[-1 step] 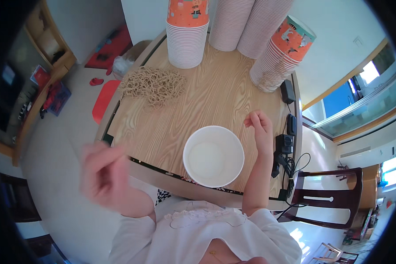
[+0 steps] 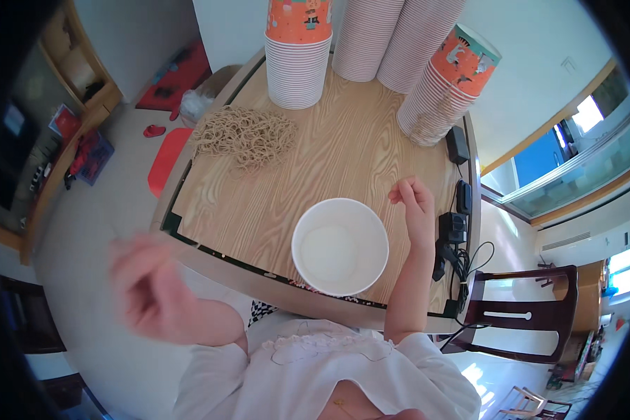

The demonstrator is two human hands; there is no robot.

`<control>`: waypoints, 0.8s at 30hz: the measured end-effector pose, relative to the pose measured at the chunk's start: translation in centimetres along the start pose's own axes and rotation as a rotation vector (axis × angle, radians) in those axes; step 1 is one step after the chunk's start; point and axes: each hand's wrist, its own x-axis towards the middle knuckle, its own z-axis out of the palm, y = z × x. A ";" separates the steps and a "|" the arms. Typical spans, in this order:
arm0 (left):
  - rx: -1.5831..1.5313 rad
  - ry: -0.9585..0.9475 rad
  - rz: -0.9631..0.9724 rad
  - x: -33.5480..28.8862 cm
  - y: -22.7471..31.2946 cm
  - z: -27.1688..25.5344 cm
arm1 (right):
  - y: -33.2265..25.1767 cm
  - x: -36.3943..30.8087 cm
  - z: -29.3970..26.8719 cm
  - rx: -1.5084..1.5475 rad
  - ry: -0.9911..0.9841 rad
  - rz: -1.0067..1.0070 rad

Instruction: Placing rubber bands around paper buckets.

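Observation:
A white paper cup (image 2: 339,247) stands upright near the table's front edge, its mouth facing up and nothing visible inside. Just right of it, above the tabletop, is my right hand (image 2: 414,199), fingers curled and pressed together; anything between them is hidden. My left hand (image 2: 147,287) is off the table's left front corner, smeared by motion, so its fingers do not read clearly. Neither hand touches the cup. A loose heap of tan rubber bands (image 2: 245,136) lies on the table's left side.
Tall nested cup stacks (image 2: 297,73) stand along the back of the wooden table (image 2: 343,140). Another stack (image 2: 449,87) leans at the back right. Black adapters (image 2: 453,227) and cables line the right edge. A dark chair (image 2: 521,315) is to the right, a red stool (image 2: 166,161) to the left.
My left hand has moved slightly further left and down, away from the table corner. The right hand and the cup stay about where they were.

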 end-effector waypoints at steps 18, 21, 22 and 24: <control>0.303 -1.347 -0.014 -10.9 -4.6 10.9 | 3.3 -6.9 2.2 0.032 0.094 0.063; 0.211 -1.405 -0.068 -10.7 -4.1 10.6 | 3.9 -7.3 2.1 0.056 0.126 0.058; 0.216 -1.417 -0.054 -10.7 -4.2 10.6 | 4.1 -7.5 2.2 0.055 0.122 0.053; 0.178 -1.410 -0.080 -11.1 -5.1 10.9 | 4.6 -7.9 2.3 0.047 0.105 0.048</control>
